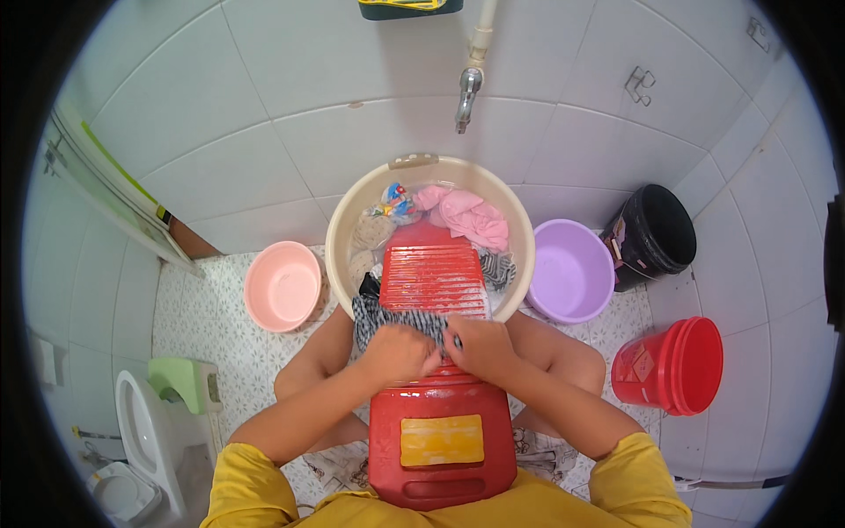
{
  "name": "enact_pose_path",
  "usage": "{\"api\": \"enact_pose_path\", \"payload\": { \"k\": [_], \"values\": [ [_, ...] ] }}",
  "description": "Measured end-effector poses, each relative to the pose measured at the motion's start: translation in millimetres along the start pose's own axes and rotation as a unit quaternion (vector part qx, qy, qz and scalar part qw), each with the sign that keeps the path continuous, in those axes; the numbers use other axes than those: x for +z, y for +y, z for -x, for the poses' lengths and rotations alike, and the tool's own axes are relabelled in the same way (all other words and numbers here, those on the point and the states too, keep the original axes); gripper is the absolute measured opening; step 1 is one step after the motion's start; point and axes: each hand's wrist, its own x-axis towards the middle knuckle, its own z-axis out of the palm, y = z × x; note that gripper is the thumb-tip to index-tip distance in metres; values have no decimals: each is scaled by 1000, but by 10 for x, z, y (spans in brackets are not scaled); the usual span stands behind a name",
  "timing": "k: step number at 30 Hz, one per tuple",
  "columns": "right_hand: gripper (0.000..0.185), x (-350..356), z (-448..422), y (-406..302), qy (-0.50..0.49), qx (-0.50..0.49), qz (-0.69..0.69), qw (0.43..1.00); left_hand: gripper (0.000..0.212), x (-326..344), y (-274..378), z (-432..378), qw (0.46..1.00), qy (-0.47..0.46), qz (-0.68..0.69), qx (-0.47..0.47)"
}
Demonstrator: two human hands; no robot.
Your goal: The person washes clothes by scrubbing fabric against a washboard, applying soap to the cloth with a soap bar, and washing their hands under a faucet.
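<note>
A red plastic washboard (432,270) slopes from a large cream basin (337,257) towards my lap. Across its ridges lies a black-and-white patterned cloth (409,319), wet and bunched. My left hand (399,351) presses on the cloth, fingers curled over it. At the cloth's right end, my right hand (478,344) grips it in a fist. A yellow bar of laundry soap (442,441) rests on the washboard's near end, above the handle slot. In the basin's water sit pink cloth (472,218), a beige garment (371,232), a colourful printed piece (398,202) and grey striped fabric (496,269).
A metal tap (469,99) juts from the tiled wall above the basin. A pink basin (284,287) stands left; a purple basin (571,272), black bucket (650,234) and red bucket (667,368) stand right. At lower left are a green stool (181,383) and a toilet (148,435).
</note>
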Motion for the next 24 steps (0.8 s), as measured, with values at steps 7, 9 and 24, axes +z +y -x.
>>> {"api": "enact_pose_path", "payload": {
  "k": [7, 9, 24],
  "values": [
    [15, 30, -16, -62, -2, 40, 25, 999, 31, 18, 52, -74, 999, 19, 30, 23],
    [16, 285, -218, 113, 35, 99, 76, 992, 31, 85, -49, -254, 998, 46, -15, -48],
    [17, 340, -445, 352, -24, 135, 98, 986, 37, 138, -290, -439, 994, 10, -13, -106]
  ]
}}
